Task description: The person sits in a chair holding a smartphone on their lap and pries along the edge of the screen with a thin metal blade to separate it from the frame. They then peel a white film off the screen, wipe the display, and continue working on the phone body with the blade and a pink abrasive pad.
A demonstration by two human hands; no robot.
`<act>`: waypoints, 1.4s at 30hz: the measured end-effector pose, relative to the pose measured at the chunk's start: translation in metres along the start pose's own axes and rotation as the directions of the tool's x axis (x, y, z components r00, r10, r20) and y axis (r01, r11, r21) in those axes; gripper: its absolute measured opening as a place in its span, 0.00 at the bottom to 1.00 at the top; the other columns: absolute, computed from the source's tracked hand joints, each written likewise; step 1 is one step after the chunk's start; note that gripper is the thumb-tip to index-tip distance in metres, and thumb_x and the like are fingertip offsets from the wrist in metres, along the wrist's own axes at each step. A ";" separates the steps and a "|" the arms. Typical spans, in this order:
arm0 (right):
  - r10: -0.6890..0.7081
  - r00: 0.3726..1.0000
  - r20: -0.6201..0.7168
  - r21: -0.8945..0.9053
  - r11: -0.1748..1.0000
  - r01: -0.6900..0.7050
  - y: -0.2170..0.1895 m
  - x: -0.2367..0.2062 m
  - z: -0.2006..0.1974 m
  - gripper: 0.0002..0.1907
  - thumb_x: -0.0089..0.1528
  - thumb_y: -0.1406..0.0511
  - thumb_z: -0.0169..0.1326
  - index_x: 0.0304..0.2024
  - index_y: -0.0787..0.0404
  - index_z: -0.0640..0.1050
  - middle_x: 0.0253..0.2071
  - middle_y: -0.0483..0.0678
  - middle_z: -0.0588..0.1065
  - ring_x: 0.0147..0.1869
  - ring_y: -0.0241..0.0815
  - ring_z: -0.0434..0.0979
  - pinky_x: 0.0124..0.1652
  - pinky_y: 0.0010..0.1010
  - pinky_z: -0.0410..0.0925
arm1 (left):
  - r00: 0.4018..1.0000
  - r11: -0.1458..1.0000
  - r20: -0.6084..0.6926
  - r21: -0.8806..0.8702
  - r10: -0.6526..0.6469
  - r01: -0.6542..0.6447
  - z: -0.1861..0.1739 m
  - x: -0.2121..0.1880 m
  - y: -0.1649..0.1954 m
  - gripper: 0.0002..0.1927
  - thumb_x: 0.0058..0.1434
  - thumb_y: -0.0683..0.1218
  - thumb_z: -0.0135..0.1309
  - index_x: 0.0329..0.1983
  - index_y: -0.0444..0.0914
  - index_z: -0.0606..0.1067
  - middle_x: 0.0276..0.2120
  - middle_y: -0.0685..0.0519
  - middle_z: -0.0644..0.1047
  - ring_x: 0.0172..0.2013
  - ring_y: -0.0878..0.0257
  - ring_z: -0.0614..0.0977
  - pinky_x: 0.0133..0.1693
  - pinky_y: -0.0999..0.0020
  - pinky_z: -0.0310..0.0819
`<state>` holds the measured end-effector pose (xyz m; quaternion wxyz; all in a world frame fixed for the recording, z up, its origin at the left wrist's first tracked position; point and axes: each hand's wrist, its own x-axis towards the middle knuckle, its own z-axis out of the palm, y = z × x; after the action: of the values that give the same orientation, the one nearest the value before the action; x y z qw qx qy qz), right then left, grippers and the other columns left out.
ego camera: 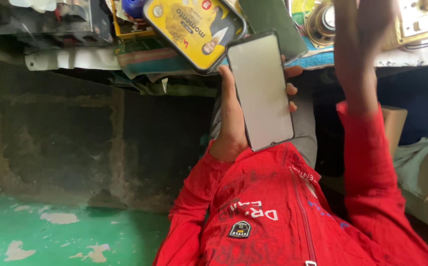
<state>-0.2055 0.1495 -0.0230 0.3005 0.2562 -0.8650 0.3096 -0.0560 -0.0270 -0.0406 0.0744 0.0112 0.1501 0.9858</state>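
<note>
My left hand [231, 129] grips a smartphone [261, 91] by its edges, thumb along the left side and fingertips curled round the right side. The phone's blank white screen faces me, held upright over my lap. My right hand [364, 27] is raised to the bench edge at the top, blurred by motion, next to a round speaker [322, 19]. I cannot make out its fingers or anything in them. Both arms are in red jacket sleeves.
A cluttered bench edge runs along the top, with a yellow oblong tin [194, 29], a dark green flat panel [273, 19], a blue knob [134, 7] and a cream switch box [421, 17]. Below lie a dark worn wall [76, 138] and a green chipped floor [51, 231].
</note>
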 end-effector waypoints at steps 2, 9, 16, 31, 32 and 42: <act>-0.084 0.994 0.077 0.203 0.977 0.067 -0.039 -0.023 -0.042 0.09 0.75 0.77 0.52 0.57 0.70 0.70 0.42 0.56 0.75 0.41 0.42 0.76 0.42 0.30 0.71 | 1.000 0.998 0.020 -0.054 0.011 -0.009 0.010 0.001 0.003 0.49 0.76 0.79 0.24 0.69 0.30 0.63 0.55 0.38 0.75 0.48 0.56 0.79 0.50 0.59 0.77; -0.037 0.909 0.416 0.328 0.938 -0.112 -0.138 -0.072 -0.150 0.18 0.60 0.76 0.60 0.52 0.66 0.75 0.42 0.53 0.78 0.37 0.43 0.81 0.36 0.29 0.72 | 0.985 0.971 0.132 0.228 -0.108 0.076 0.028 0.005 0.001 0.51 0.74 0.78 0.26 0.66 0.28 0.66 0.53 0.40 0.75 0.45 0.59 0.76 0.48 0.62 0.76; -0.232 0.704 0.671 0.309 0.951 0.019 -0.137 -0.082 -0.141 0.28 0.52 0.73 0.60 0.57 0.67 0.75 0.42 0.52 0.77 0.37 0.48 0.80 0.33 0.36 0.73 | 0.985 0.962 0.168 0.272 -0.044 -0.003 0.026 -0.005 0.018 0.50 0.73 0.79 0.25 0.64 0.29 0.68 0.51 0.42 0.75 0.45 0.61 0.76 0.47 0.66 0.73; -0.320 0.622 0.715 0.319 0.941 0.117 -0.139 -0.067 -0.139 0.30 0.52 0.72 0.57 0.59 0.67 0.74 0.44 0.53 0.76 0.39 0.49 0.80 0.34 0.38 0.73 | 0.974 0.836 0.217 0.545 -0.071 -0.061 0.038 -0.012 0.028 0.49 0.74 0.78 0.31 0.65 0.29 0.70 0.54 0.46 0.74 0.48 0.63 0.75 0.50 0.67 0.72; -0.319 0.613 0.723 0.311 0.942 0.124 -0.140 -0.066 -0.139 0.31 0.51 0.72 0.57 0.59 0.67 0.73 0.44 0.53 0.76 0.39 0.49 0.79 0.34 0.38 0.73 | 0.973 0.811 0.218 0.581 -0.079 -0.064 0.038 -0.011 0.028 0.48 0.74 0.78 0.30 0.64 0.29 0.70 0.54 0.47 0.74 0.48 0.64 0.75 0.50 0.68 0.73; -0.260 0.622 0.738 0.246 0.963 0.111 -0.152 -0.072 -0.137 0.32 0.51 0.74 0.56 0.61 0.68 0.71 0.44 0.55 0.74 0.40 0.51 0.79 0.34 0.38 0.72 | 0.976 0.771 0.217 0.623 -0.005 -0.135 0.035 -0.008 0.030 0.47 0.76 0.76 0.29 0.63 0.29 0.71 0.54 0.47 0.75 0.48 0.63 0.75 0.51 0.67 0.73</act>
<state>-0.0106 0.1602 0.0720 -0.0865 0.4765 -0.8482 0.2146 -0.0502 -0.0458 0.0017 0.0471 0.1425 0.4645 0.8728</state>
